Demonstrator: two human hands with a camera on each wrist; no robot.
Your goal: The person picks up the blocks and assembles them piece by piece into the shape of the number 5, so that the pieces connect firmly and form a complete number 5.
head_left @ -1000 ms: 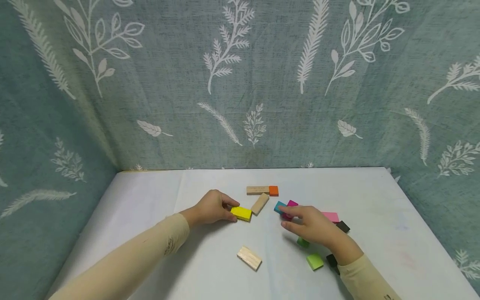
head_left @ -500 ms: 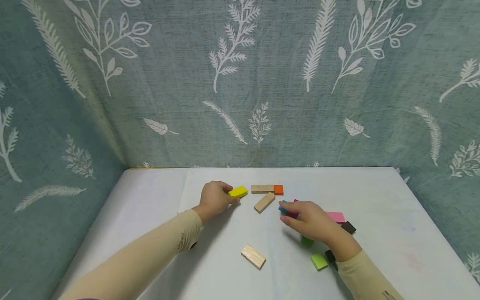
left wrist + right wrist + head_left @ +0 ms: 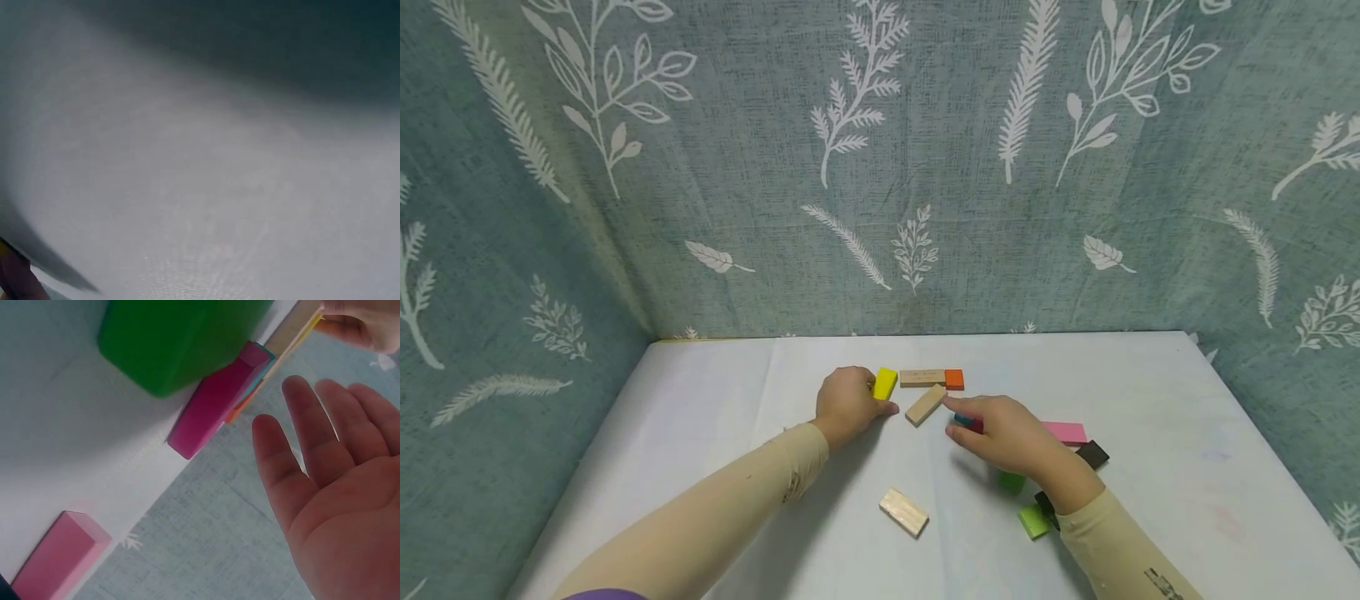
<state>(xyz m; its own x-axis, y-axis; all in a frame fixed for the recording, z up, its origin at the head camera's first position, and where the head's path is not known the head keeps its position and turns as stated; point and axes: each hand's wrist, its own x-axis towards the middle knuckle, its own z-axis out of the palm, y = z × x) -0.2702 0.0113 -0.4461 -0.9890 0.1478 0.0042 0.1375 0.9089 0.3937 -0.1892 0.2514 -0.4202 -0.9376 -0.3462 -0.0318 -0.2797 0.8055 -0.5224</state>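
My left hand [image 3: 850, 400] pinches a yellow block [image 3: 885, 382] between thumb and fingers, beside the left end of a flat wooden block [image 3: 922, 378]. That block lies end to end with an orange block [image 3: 954, 380]. My right hand [image 3: 1003, 429] hovers over a blue block [image 3: 964, 421] and a magenta block [image 3: 215, 403], partly hiding them. In the right wrist view its fingers are extended and hold nothing. Its index fingertip is close to the end of a slanted wooden block [image 3: 926, 405]; whether they touch I cannot tell.
Another wooden block [image 3: 904, 512] lies nearer the front of the white table [image 3: 700, 417]. Around my right forearm are a pink block [image 3: 1064, 432], a black block [image 3: 1092, 454], a dark green block [image 3: 1011, 482] and a light green block [image 3: 1033, 522]. A patterned curtain [image 3: 775, 275] hangs behind.
My left hand has carried the yellow block away toward the flat wooden block and turned it more upright in view. My right hand has shifted slightly left, off the blue block toward the slanted wooden block.
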